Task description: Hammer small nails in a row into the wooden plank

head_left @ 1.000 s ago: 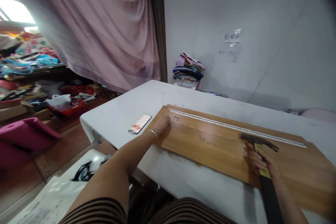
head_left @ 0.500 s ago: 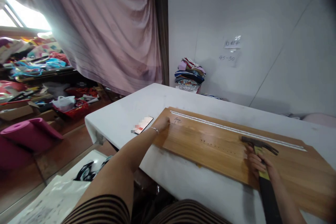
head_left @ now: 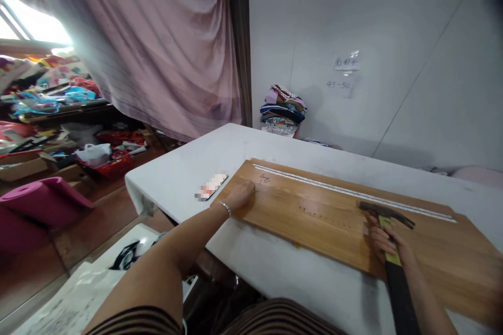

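Note:
My right hand (head_left: 383,241) is wrapped round the handle of a claw hammer (head_left: 387,213), its dark head just above the wooden board (head_left: 283,220). Near the board's left end, my left hand (head_left: 241,193) is closed in a pinch, with a thin sliver like a nail (head_left: 255,190) at the fingertips. Just beyond those fingers lies a small pile of loose nails (head_left: 264,178). Rows of small dark nails or holes (head_left: 324,216) mark the middle of the board. A white measuring strip (head_left: 346,188) runs along its far side.
The board rests on a white table (head_left: 196,152). A phone (head_left: 212,187) lies left of the board. Folded cloths (head_left: 283,110) are stacked by the wall beyond the table. Pink rolled mats (head_left: 43,204) and cluttered shelves stand at the left, beside a hanging curtain (head_left: 168,52).
My left hand has come slightly nearer to me and away from the nail pile. My right hand and the hammer have hardly moved.

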A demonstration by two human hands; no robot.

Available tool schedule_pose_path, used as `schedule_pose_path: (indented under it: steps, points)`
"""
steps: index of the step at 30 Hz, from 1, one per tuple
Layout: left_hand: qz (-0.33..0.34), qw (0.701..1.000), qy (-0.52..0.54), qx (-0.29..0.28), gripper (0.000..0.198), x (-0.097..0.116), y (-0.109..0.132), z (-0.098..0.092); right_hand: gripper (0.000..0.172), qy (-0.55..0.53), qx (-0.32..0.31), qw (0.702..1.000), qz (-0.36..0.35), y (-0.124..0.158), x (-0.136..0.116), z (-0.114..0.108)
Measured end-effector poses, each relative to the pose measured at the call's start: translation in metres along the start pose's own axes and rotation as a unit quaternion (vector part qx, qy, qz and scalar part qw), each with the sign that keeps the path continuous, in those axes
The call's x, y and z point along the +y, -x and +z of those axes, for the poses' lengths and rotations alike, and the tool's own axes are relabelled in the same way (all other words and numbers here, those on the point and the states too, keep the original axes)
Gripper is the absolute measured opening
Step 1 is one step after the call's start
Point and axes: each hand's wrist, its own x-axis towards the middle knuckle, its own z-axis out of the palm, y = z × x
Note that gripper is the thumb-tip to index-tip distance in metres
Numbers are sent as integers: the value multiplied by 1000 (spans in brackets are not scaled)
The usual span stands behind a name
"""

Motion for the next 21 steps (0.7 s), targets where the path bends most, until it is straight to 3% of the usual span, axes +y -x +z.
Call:
schedule_pose_path:
  steps: [6, 14, 21]
  points:
    - [94, 995, -30, 28, 27, 30, 6, 8, 34, 13, -1, 1000, 5, 1, -2, 5]
    - [127, 992, -8, -9, 31, 88, -5, 7, 35, 33, 13, 999, 21, 6, -6, 24]
    - [57, 996, 63, -24, 29, 95, -9, -6, 33, 42, 6, 999, 27, 5, -8, 24]
